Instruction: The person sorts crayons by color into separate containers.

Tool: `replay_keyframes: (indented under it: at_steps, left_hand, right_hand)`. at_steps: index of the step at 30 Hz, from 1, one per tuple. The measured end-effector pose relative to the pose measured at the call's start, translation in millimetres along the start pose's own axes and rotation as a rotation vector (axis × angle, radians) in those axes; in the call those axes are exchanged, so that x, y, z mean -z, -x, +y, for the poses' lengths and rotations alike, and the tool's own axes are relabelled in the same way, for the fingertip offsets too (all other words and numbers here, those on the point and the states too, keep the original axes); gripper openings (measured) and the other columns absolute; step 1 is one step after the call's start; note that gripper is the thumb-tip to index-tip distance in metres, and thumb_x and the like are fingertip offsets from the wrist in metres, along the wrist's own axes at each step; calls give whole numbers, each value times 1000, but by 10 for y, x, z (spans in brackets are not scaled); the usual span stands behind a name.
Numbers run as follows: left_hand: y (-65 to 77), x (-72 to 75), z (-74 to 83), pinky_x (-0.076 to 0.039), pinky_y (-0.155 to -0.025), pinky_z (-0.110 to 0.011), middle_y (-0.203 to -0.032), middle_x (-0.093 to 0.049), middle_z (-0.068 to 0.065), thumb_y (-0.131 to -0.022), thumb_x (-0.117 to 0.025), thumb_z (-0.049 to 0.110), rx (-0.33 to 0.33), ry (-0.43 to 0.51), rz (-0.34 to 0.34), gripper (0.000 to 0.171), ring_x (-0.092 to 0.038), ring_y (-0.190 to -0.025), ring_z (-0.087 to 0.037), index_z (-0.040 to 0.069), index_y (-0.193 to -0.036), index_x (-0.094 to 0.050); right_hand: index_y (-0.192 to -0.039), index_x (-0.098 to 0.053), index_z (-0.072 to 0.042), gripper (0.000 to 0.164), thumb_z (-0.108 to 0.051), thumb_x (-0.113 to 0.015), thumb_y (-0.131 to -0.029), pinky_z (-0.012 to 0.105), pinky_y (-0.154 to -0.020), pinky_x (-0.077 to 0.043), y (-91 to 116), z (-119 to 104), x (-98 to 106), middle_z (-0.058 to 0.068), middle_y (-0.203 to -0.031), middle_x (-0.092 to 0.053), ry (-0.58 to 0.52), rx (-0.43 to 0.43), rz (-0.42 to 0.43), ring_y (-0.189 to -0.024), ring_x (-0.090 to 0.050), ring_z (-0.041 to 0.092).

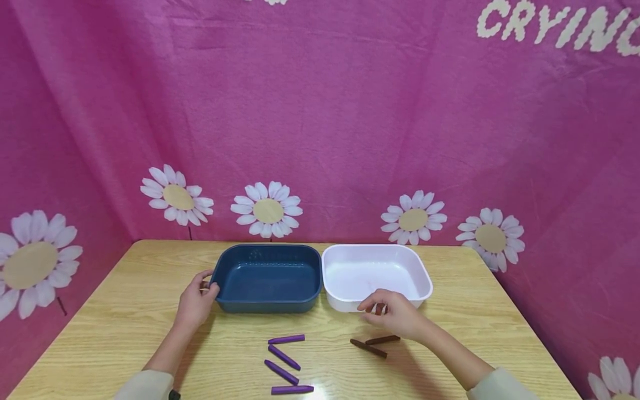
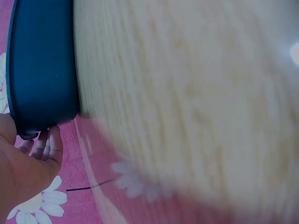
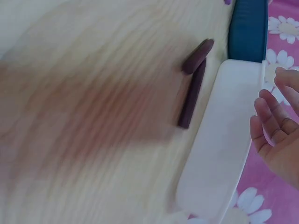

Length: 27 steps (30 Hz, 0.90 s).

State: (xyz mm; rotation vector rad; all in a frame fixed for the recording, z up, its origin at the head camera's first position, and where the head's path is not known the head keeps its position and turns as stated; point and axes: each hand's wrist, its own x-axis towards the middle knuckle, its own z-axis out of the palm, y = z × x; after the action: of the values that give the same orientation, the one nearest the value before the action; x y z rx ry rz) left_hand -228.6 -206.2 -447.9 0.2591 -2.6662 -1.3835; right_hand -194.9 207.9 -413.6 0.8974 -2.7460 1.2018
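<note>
My left hand (image 1: 196,300) holds the left rim of a dark blue tray (image 1: 270,306), thumb over the edge. In the left wrist view, the fingers (image 2: 55,145) of that hand lie against the tray's outer end wall. My right hand (image 1: 395,315) hovers at the front wall of a white tray (image 1: 345,304), fingers loosely bent with nothing between them. Two brown crayons lie on the table just below it: one crayon (image 1: 368,348) touches or nearly touches the other crayon (image 1: 384,339). The right wrist view shows the right hand (image 3: 280,135) beside the white tray's rim.
Several purple crayons (image 1: 284,357) lie in a loose column on the wooden table (image 1: 230,355), in front of the blue tray. Both trays stand side by side near the back edge. A pink cloth (image 1: 320,139) with daisies hangs behind and at the sides.
</note>
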Motion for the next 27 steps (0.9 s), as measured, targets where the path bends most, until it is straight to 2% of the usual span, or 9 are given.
replay_keyframes:
  at_steps: [6, 11, 17, 24, 27]
  left_hand:
    - [9, 1, 17, -42, -67, -23, -110, -57, -20, -92, -45, 15, -8, 10, 2, 45, -59, -94, -27, 3, -136, -42]
    - [14, -5, 16, -42, -67, -23, -110, -57, -20, -92, -45, 15, -5, 10, 7, 46, -58, -94, -27, 3, -136, -42]
    - [8, -8, 10, -42, -68, -24, -109, -57, -19, -92, -45, 15, -4, 8, 8, 45, -58, -93, -27, 3, -135, -43]
    - [8, -7, 6, -41, -67, -23, -110, -57, -19, -92, -45, 15, 2, 9, 6, 45, -58, -92, -25, 3, -136, -42]
    - [12, -2, 9, -41, -66, -23, -110, -56, -19, -92, -45, 16, 7, 14, 2, 46, -58, -92, -25, 4, -136, -42]
  right_hand:
    - [-93, -69, -5, 15, -16, -69, -83, 20, -60, -45, 214, 129, 99, -1, -81, -64, 6, -72, -5, -69, -51, -1]
    - [-92, -69, 1, 17, -13, -69, -82, 20, -58, -45, 305, 208, 125, 4, -81, -66, -10, -51, -2, -68, -50, -2]
    - [-89, -69, 3, 13, -7, -68, -81, 21, -57, -45, 372, 329, 110, 6, -79, -66, -22, -37, 18, -67, -50, -3]
    - [-90, -70, -3, 16, -17, -70, -82, 20, -59, -45, 439, 446, 43, 3, -82, -65, -3, -164, -10, -69, -52, -1]
    - [-89, -69, -2, 14, -13, -70, -81, 20, -61, -47, 475, 488, -10, 7, -84, -65, -25, -143, -9, -71, -53, -2]
